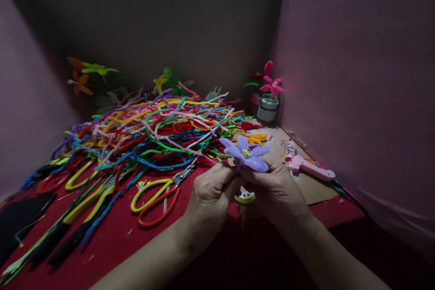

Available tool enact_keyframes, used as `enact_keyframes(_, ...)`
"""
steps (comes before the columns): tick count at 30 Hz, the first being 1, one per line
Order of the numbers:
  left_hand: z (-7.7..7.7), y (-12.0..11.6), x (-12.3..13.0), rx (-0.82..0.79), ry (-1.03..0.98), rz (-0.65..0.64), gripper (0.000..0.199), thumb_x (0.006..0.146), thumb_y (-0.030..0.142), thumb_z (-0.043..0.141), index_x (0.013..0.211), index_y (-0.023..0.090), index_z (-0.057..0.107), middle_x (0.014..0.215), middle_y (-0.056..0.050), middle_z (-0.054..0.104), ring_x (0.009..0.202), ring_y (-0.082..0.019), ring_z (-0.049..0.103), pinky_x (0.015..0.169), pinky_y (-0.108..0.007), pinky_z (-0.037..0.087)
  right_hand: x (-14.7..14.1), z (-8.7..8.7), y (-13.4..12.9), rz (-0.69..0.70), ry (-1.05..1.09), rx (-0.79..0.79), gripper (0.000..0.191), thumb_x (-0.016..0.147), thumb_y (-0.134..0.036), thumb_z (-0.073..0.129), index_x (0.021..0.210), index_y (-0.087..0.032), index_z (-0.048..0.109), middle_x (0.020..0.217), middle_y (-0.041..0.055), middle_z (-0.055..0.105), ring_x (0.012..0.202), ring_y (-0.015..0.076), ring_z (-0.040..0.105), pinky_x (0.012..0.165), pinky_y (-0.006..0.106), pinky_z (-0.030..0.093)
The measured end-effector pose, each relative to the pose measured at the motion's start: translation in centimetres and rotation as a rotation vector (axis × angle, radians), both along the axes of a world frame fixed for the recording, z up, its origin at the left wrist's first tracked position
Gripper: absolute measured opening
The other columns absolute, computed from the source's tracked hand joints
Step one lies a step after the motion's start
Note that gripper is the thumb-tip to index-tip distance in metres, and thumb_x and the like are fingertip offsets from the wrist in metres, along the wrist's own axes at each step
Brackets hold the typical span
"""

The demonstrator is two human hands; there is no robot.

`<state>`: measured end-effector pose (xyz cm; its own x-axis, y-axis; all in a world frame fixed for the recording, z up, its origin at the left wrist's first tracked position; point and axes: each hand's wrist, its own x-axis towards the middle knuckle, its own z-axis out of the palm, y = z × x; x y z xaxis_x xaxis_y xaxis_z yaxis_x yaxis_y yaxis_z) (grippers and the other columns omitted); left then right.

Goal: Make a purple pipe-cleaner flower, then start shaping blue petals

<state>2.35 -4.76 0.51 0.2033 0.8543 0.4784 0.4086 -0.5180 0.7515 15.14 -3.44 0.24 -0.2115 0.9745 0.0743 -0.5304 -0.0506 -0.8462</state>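
Between my two hands is a purple pipe-cleaner flower [255, 163] with a yellow centre, its petals spread and facing up. My left hand [215, 190] pinches it from below on the left side. From the right, my right hand [277, 186] closes on its base with the thumb under the petals. The fingertips and the lower part of the flower are hidden. Just beneath the hands a yellow and white round object [245, 197] shows in part. Scissors with yellow and red handles [159, 201] lie left of my left hand.
A tangled heap of coloured pipe cleaners [152, 131] covers the back of the red table [190, 258]. Pliers with yellow and black handles [84, 208] lie at left. On the right, a pink glue gun [309, 166] rests on a board [319, 192], before a potted pink flower [272, 85].
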Motion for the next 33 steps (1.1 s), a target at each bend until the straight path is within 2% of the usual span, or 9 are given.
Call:
enact_keyframes(4,0.3,-0.3,0.0,0.082,-0.016,-0.005,0.018,0.081,0.016,0.051,0.066,0.018,0.061,0.069,-0.001,0.060,0.057,-0.009,0.051,0.053,-0.018,0.039,0.1,0.1,-0.2,-0.008,0.001,0.069,0.004,0.062,-0.016,0.071,0.065,-0.018,0.069,0.054,-0.0030,0.056,0.048,0.0078,0.047,0.046,0.021,0.038)
enact_keyframes(9,0.6,-0.6,-0.3,0.232,0.040,-0.015,0.016,0.077,0.009,0.053,0.067,0.019,0.061,0.069,-0.001,0.060,0.054,-0.008,0.051,0.050,-0.017,0.040,0.6,0.2,-0.5,0.050,-0.084,0.172,0.006,0.065,-0.025,0.071,0.063,-0.019,0.070,0.051,0.0000,0.058,0.049,0.0109,0.050,0.050,0.025,0.043)
enact_keyframes(13,0.7,-0.5,-0.6,0.323,0.063,-0.059,0.019,0.075,0.005,0.053,0.079,0.020,0.064,0.076,-0.003,0.063,0.068,-0.012,0.058,0.063,-0.019,0.046,0.6,-0.1,-0.8,0.074,-0.038,0.129,0.006,0.067,-0.026,0.070,0.064,-0.021,0.071,0.055,0.0009,0.061,0.049,0.0112,0.050,0.051,0.026,0.043)
enact_keyframes(15,0.7,-0.5,-0.7,0.318,0.071,-0.071,0.024,0.074,0.003,0.053,0.085,0.021,0.065,0.084,-0.005,0.064,0.076,-0.014,0.060,0.070,-0.021,0.047,0.4,-0.3,-1.0,0.068,-0.006,0.100,0.009,0.067,-0.029,0.069,0.062,-0.021,0.070,0.057,0.0011,0.061,0.051,0.0117,0.051,0.053,0.026,0.043)
enact_keyframes(17,0.8,-0.6,-0.8,0.291,0.073,-0.079,0.028,0.074,0.003,0.052,0.088,0.023,0.066,0.088,-0.005,0.066,0.078,-0.015,0.060,0.071,-0.022,0.047,0.3,-0.5,-1.1,0.045,0.007,0.096,0.012,0.066,-0.032,0.070,0.063,-0.021,0.069,0.058,0.0016,0.061,0.053,0.0134,0.053,0.053,0.027,0.044)
enact_keyframes(21,0.7,-0.5,-0.7,0.242,0.054,-0.104,0.030,0.074,0.003,0.051,0.086,0.025,0.068,0.082,-0.004,0.067,0.076,-0.016,0.060,0.068,-0.023,0.047,0.2,-0.7,-1.0,-0.034,-0.049,0.144,0.018,0.064,-0.037,0.070,0.060,-0.020,0.067,0.056,0.0021,0.059,0.054,0.0147,0.051,0.050,0.028,0.044)
enact_keyframes(24,0.6,-0.5,-0.8,0.219,0.023,-0.076,0.026,0.073,0.004,0.054,0.079,0.026,0.069,0.074,-0.001,0.066,0.071,-0.015,0.059,0.067,-0.023,0.047,0.3,-0.7,-0.8,-0.049,-0.075,0.182,0.021,0.065,-0.037,0.070,0.056,-0.018,0.065,0.060,0.0029,0.060,0.058,0.0142,0.052,0.052,0.027,0.044)
enact_keyframes(28,0.7,-0.3,-1.0,0.158,-0.028,-0.039,0.020,0.074,0.010,0.056,0.067,0.025,0.068,0.063,0.001,0.061,0.059,-0.011,0.055,0.057,-0.020,0.045,0.6,0.0,-0.7,0.008,-0.105,0.218,0.022,0.067,-0.037,0.068,0.058,-0.018,0.067,0.063,0.0035,0.060,0.059,0.0129,0.051,0.052,0.024,0.044)
enact_keyframes(33,0.7,-0.3,-1.0,0.067,-0.067,-0.069,0.019,0.075,0.018,0.058,0.060,0.024,0.068,0.066,-0.001,0.063,0.058,-0.013,0.054,0.056,-0.023,0.044,0.9,0.6,-0.6,0.084,-0.121,0.282,0.023,0.066,-0.036,0.069,0.055,-0.016,0.065,0.065,0.0034,0.059,0.060,0.0119,0.050,0.054,0.023,0.044)
